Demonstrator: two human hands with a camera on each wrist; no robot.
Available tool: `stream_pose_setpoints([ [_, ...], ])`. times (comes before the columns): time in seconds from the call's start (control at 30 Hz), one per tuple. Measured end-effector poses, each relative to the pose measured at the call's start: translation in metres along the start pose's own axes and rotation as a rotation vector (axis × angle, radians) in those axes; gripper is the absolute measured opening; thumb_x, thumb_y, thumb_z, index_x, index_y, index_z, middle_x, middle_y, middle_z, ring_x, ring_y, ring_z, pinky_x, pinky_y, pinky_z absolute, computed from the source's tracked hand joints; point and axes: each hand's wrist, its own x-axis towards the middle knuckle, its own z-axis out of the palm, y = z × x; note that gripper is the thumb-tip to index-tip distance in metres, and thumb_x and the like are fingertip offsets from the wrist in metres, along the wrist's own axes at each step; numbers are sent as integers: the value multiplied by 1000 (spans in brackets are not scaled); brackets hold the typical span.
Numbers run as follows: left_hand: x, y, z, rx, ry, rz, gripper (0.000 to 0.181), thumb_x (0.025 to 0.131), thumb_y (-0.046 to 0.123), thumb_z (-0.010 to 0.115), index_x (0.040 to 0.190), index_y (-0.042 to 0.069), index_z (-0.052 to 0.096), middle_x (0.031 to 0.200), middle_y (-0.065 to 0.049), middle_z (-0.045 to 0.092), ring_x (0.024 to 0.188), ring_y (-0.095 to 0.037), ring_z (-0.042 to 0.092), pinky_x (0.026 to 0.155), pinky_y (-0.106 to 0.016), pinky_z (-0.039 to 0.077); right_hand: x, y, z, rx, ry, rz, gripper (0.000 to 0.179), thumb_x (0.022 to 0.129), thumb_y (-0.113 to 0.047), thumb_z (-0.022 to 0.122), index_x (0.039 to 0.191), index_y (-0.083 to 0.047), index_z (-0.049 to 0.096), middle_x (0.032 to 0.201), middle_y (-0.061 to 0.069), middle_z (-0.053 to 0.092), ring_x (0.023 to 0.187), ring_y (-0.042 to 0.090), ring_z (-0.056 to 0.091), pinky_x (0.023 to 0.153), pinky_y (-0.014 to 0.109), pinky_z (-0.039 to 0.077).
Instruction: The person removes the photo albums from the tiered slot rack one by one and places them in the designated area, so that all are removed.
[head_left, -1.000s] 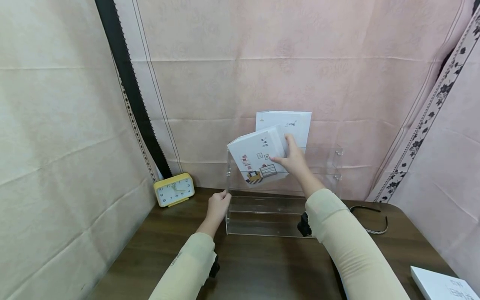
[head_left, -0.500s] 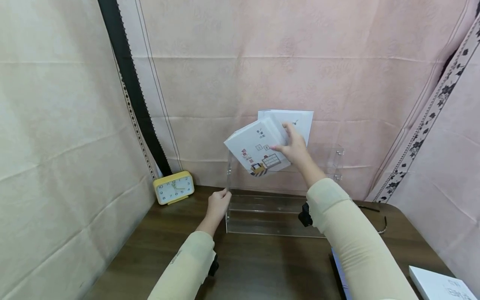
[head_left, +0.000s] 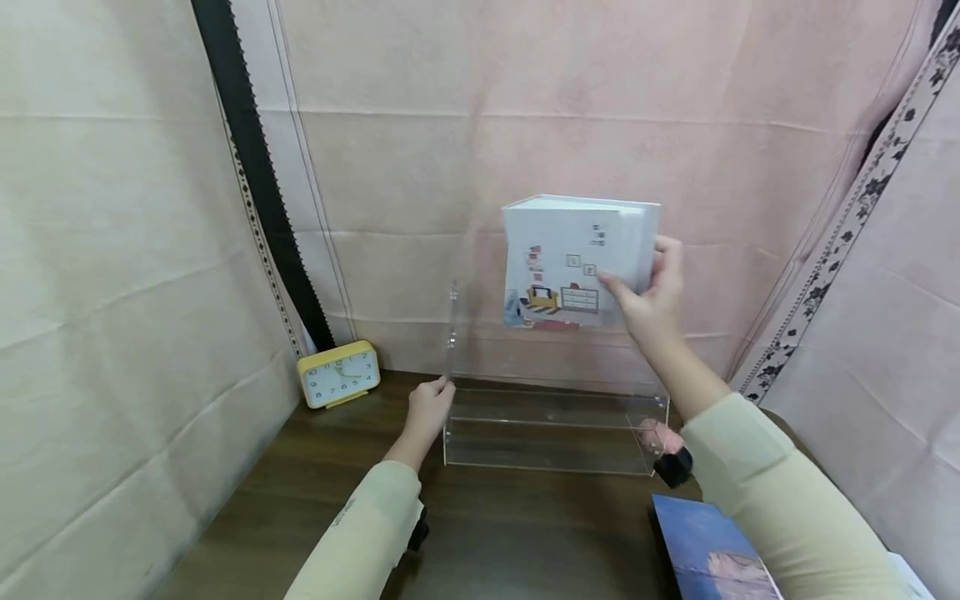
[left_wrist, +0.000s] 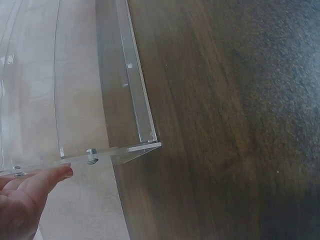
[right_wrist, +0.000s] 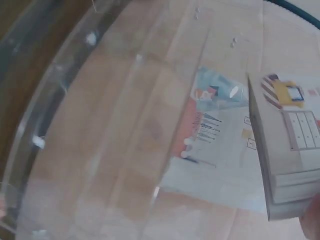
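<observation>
My right hand (head_left: 657,300) grips a white book (head_left: 558,250) by its right edge, thumb on the illustrated front cover and fingers behind. The book stands nearly upright, high over the clear acrylic rack (head_left: 543,467). Behind it is another white book (right_wrist: 225,165), mostly hidden in the head view; the right wrist view shows its cover with a blue and red picture. With my left hand (head_left: 429,411) I hold the rack's left side panel, and in the left wrist view the thumb (left_wrist: 57,175) presses against it close to a metal bolt (left_wrist: 92,156).
A yellow alarm clock (head_left: 339,375) stands left of the rack on the dark wooden table (head_left: 555,533). At the front right lies a book with a blue cover (head_left: 701,533), and a white book (head_left: 909,575) shows partly behind my sleeve. Pale cloth (head_left: 570,108) hangs around the table.
The book in my right hand has moved right and turned from a tilt to nearly upright, covering most of the book behind. The left hand keeps its place on the rack.
</observation>
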Motion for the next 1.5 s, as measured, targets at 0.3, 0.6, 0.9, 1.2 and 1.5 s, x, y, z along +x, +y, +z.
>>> stream_pose_setpoints([
  [0.3,1,-3,-1,7,10,-21,39,91,21,50,122,-1,59,125,-14,56,103,-26,56,88,-43,45,-88,7,-47,19,-154,484,54,81,0,68,122,-3,33,116,20,55,87,20,64,69,36,54],
  [0.6,-1,-1,2,29,2,-21,38,92,21,50,122,0,60,124,-14,57,106,-25,56,88,-43,45,-183,21,-55,33,-259,989,60,81,1,67,126,7,28,110,24,53,78,24,63,67,39,54],
  [0.9,0,3,1,26,0,-6,38,92,20,50,121,-3,60,124,-15,57,110,-26,55,90,-43,44,-239,36,-53,19,-278,1173,52,81,3,66,116,10,28,103,25,47,75,26,59,66,40,52],
  [1.2,2,0,4,18,-1,-31,38,92,22,51,122,1,60,124,-13,57,114,-26,53,94,-43,42,-255,52,-53,-32,-331,1186,42,83,4,63,113,17,35,94,24,54,71,26,62,64,39,53],
  [1.5,1,1,3,17,5,-38,39,92,23,51,123,1,60,123,-13,58,112,-26,54,94,-43,42,-259,52,-49,-360,-424,997,70,74,3,68,118,22,17,112,45,36,106,52,43,92,56,36],
])
